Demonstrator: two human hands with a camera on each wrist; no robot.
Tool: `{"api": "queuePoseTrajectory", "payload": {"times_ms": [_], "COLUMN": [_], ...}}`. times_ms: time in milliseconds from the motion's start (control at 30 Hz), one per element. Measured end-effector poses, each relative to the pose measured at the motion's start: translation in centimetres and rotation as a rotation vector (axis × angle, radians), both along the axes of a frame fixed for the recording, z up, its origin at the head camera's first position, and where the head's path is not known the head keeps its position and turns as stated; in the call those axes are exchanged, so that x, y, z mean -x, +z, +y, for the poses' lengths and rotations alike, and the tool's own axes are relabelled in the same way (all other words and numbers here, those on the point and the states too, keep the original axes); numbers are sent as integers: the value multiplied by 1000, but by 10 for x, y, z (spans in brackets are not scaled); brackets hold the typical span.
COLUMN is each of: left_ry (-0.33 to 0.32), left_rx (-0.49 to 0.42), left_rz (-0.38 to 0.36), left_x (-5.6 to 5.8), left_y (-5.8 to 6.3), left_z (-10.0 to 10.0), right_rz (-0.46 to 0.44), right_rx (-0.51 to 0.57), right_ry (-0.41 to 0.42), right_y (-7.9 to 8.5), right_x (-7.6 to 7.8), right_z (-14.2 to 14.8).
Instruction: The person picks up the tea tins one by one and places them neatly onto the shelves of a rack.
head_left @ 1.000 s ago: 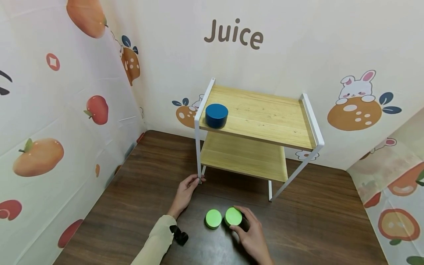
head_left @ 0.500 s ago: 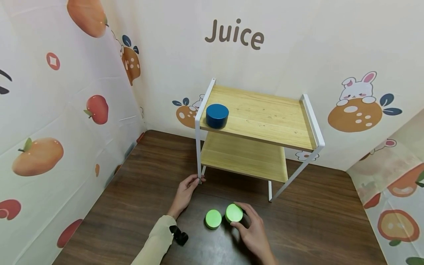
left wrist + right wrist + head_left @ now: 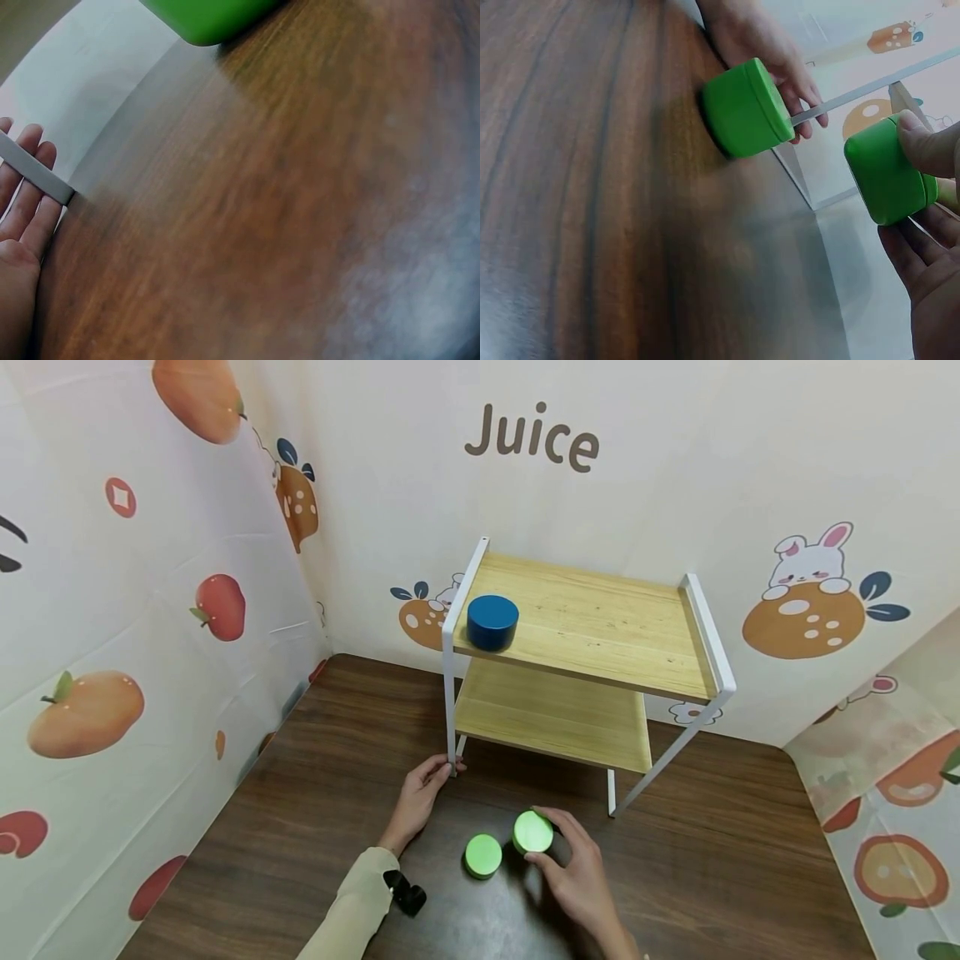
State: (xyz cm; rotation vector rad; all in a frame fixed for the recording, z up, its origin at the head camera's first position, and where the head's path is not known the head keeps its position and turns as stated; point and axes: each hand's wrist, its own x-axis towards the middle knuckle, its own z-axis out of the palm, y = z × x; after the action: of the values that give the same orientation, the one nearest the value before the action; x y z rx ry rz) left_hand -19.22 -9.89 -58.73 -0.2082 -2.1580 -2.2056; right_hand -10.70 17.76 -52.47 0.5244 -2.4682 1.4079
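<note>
My right hand [image 3: 577, 872] pinches a small round green tin [image 3: 889, 171] between thumb and fingers. In the right wrist view this tin is lifted off the table and tilted. A second green tin [image 3: 483, 856] stands on the table just left of it, between my hands. My left hand [image 3: 418, 793] holds the foot of the front left white leg [image 3: 450, 710] of a two-tier shelf, its fingers [image 3: 30, 187] lying behind the leg in the left wrist view. A dark blue round tin [image 3: 492, 622] sits at the left front of the upper wooden board [image 3: 600, 618].
The shelf's lower board [image 3: 555, 714] carries nothing visible. Its right front leg [image 3: 660, 760] slants down to the dark wooden table [image 3: 720, 860]. Printed curtains [image 3: 375, 485] enclose the back and sides. A black wrist device [image 3: 405, 893] sits on my left sleeve.
My right hand has raised the green tin from the table and moved it slightly forward and right, towards the shelf. My left hand stays at the shelf leg.
</note>
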Motion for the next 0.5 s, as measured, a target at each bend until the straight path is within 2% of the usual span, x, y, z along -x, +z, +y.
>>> {"api": "queuePoseTrajectory", "payload": {"times_ms": [200, 500], "left_ry": [-3, 9], "left_rx": [-7, 3], "left_rz": [-24, 10], "left_x": [0, 0], "left_y": [0, 0], "left_z": [0, 0], "right_rz": [38, 83], "right_rx": [-18, -31], "right_ry": [5, 31], "right_y": [8, 22], "right_x": [5, 14], "right_z": [2, 4]}}
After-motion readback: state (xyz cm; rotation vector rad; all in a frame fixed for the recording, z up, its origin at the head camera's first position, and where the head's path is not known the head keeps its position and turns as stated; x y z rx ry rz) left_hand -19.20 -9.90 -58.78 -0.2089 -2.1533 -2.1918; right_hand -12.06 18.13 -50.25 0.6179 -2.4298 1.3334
